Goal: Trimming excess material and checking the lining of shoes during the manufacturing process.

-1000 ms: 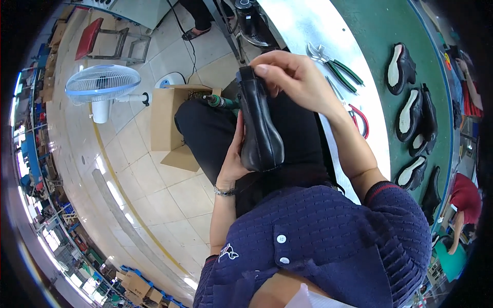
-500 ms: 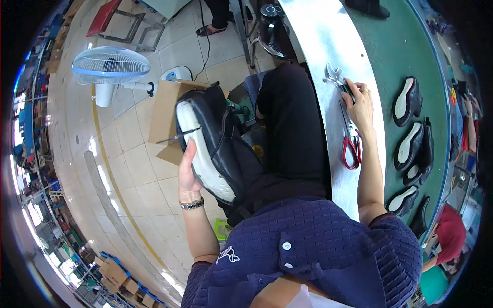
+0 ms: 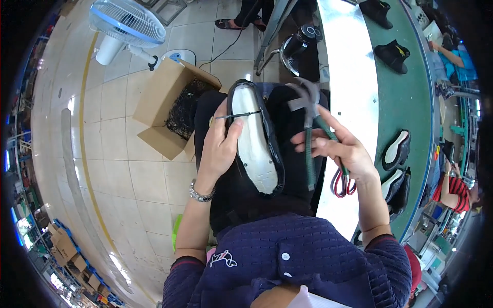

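My left hand [image 3: 221, 146] grips a black shoe upper [image 3: 273, 154] by its side, thumb on the pale sole side, which faces up over my lap. A thin dark tie [image 3: 240, 115] runs across that pale bottom, one end sticking out past my fingers. Right of the shoe, my right hand [image 3: 345, 149] holds lasting pincers [image 3: 309, 123] in the air, metal jaws pointing away from me. Their green handles [image 3: 310, 164] are spread apart, and the metal head is a little blurred. Scissors [image 3: 339, 184] with red handles lie on the metal bench, partly hidden behind my right hand.
On my right runs a metal bench [image 3: 354, 56], then a green belt [image 3: 367, 138] bearing several black shoes [image 3: 396, 149]. A cardboard box [image 3: 154, 97] with dark stringy material stands left of my knees, near a fan [image 3: 128, 23]. A person's feet [image 3: 228, 24] show ahead.
My right hand has lifted the pincers off the bench and brought them left, toward the shoe. The shoe has moved right over my lap and turned more upright, still in my left hand.
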`<state>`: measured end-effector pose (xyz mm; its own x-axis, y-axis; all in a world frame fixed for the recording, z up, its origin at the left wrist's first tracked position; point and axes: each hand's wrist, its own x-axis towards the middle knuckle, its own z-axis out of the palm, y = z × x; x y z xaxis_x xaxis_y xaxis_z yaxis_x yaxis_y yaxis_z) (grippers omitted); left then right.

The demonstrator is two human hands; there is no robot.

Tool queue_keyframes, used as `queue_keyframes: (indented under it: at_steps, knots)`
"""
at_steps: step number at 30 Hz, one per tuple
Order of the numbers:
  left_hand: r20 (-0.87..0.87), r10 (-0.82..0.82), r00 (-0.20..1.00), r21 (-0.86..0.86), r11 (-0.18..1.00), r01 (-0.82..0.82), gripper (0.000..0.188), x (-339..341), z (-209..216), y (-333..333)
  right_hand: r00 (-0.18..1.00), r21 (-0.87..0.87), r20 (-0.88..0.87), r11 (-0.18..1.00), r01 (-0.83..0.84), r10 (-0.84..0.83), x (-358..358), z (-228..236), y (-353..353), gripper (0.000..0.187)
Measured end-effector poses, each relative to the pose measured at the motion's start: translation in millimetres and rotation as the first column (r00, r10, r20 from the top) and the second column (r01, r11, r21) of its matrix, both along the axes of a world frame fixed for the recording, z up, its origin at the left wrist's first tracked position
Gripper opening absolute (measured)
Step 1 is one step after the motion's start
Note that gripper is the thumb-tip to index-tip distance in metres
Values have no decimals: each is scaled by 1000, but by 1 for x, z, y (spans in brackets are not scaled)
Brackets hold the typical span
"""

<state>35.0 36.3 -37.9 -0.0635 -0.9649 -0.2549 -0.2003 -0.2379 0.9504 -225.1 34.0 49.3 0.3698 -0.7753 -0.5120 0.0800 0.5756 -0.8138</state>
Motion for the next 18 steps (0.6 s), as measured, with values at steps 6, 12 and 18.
queue_keyframes:
  at_steps: [6,12,18]
  knots:
    - [123,186,975,-338,931,-135,40,-10,0,-30,983,215,25,959,-184,183,57,11,-33,64]
    - [95,313,945,-491,841,-229,26,-9,-11,-32,930,211,-231,948,-239,285,67,9,-49,65]
    - [-3,236,972,-436,874,-213,23,-3,-13,-32,800,-92,-484,888,-450,355,60,-7,-36,60]
